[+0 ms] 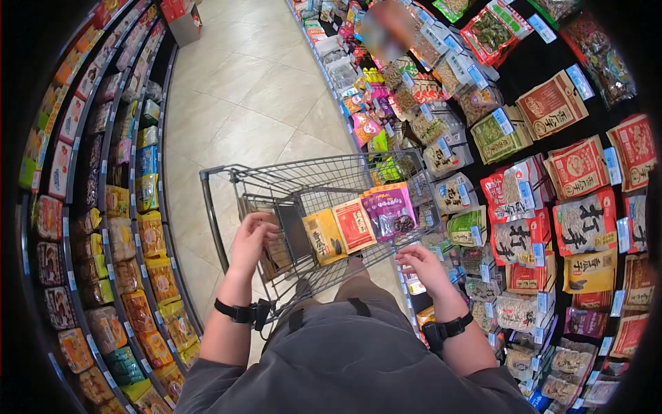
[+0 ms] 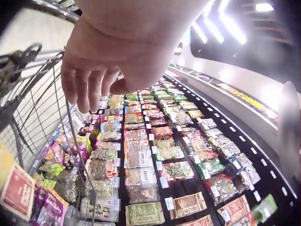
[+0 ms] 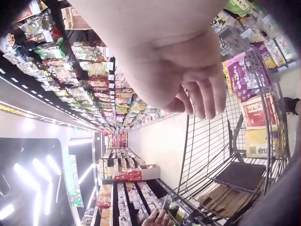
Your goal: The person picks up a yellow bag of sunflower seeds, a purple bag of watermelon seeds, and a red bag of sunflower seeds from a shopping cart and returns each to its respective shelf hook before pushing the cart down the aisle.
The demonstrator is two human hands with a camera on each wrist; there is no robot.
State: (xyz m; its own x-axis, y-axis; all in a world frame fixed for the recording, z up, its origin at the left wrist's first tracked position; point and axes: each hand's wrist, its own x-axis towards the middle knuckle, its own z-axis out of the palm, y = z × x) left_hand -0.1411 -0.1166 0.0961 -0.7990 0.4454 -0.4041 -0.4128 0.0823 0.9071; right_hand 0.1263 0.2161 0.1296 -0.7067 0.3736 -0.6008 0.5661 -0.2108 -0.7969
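Gray shirt (image 1: 358,359): closest.
Left hand (image 1: 252,241): loose, holding nothing, near the handle end.
Cart (image 1: 292,231): yellow bag (image 1: 323,238), red bag (image 1: 355,226), purple wrapping (image 1: 386,210) in a row inside, maybe so each shows.
Right hand (image 1: 422,265): loose, holding nothing.

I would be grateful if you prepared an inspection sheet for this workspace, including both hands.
Surface: wire shopping cart on a tiled floor.
Job's things: yellow seed packet, red-and-tan packet and purple snack packet, side by side in the cart.
Clutter: brown item near the cart's handle end, too unclear to identify.
Hands: left hand near the handle end, right hand near the opposite end; both hold nothing, fingers relaxed.
Cables: nothing seen.
Surroundings: shelved packaged goods on the left, snack packets with price tags on the right.
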